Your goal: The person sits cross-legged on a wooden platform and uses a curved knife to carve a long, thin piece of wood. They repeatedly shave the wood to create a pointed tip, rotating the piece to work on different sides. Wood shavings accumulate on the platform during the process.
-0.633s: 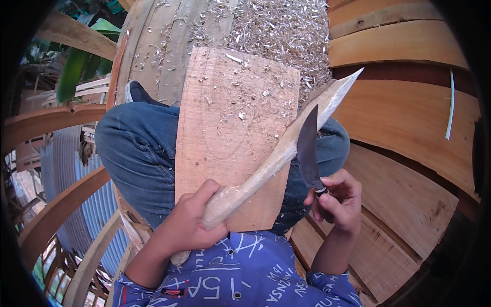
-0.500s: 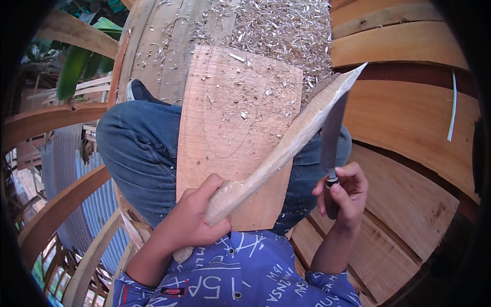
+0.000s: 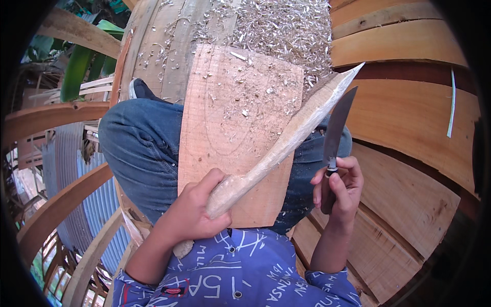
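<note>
A long piece of carved wood (image 3: pixel 279 153) slants from my belly up to the right, tapering to a pale pointed tip. My left hand (image 3: pixel 197 210) wraps round its thicker lower part, and the butt end sticks out below the wrist. In my right hand (image 3: pixel 338 187) is a knife (image 3: pixel 337 128), gripped by its dark handle with the blade pointing up. The blade stands just right of the carved wood, apart from it. Under the wood, a flat board (image 3: pixel 230 112) rests across my lap, dotted with chips and marked with a faint curved line.
Curly wood shavings (image 3: pixel 286 36) lie thick on the plank floor beyond the board. Wooden wall planks (image 3: pixel 409 107) rise at the right, with a thin pale strip (image 3: pixel 452 105) against them. A slatted railing (image 3: pixel 61 204) and corrugated sheets (image 3: pixel 97 189) stand at the left.
The knife has turned a little so more of its blade face shows, and my right hand has risen slightly. The carved wood has barely shifted in my left hand.
</note>
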The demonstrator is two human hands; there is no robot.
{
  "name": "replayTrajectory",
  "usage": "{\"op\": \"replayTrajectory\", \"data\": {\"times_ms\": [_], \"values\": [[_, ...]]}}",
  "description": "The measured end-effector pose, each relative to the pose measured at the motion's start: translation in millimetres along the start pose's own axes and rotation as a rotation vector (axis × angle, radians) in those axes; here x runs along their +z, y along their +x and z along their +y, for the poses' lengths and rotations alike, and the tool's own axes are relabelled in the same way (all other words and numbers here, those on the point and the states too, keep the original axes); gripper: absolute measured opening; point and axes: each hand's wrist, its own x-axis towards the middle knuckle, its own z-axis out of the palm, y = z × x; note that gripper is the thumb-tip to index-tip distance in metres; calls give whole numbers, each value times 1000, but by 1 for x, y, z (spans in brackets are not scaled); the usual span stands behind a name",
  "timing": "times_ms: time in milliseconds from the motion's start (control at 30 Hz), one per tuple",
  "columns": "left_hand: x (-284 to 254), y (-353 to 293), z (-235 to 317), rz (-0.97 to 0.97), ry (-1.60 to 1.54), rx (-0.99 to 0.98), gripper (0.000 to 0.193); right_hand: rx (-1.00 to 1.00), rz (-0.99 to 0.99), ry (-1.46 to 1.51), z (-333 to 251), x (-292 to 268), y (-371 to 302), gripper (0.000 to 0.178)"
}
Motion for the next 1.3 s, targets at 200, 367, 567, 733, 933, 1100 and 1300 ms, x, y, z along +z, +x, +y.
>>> {"op": "replayTrajectory", "data": {"times_ms": [200, 367, 567, 733, 933, 1100, 1300], "values": [[0, 0, -1, 31, 24, -14, 42, 166, -98, -131, -4, -5, -1, 25], [0, 2, 0, 42, 14, -38, 43, 180, -91, -48, 5, -1, -1, 25], [-1, 4, -3, 26, 17, -21, 42, 74, -6, -44, 12, -5, 4, 22], [2, 3, -1, 25, 46, -51, 42, -15, 108, 13, 16, -6, 4, 19], [5, 4, -3, 43, 76, -33, 43, 117, -364, -484, 5, 17, -19, 23], [5, 2, -3, 55, 67, -55, 43, 147, 16, 3, 10, 15, -9, 23], [2, 3, -3, 68, 55, -22, 43, 125, -36, -68, 8, 13, -10, 24]]}}
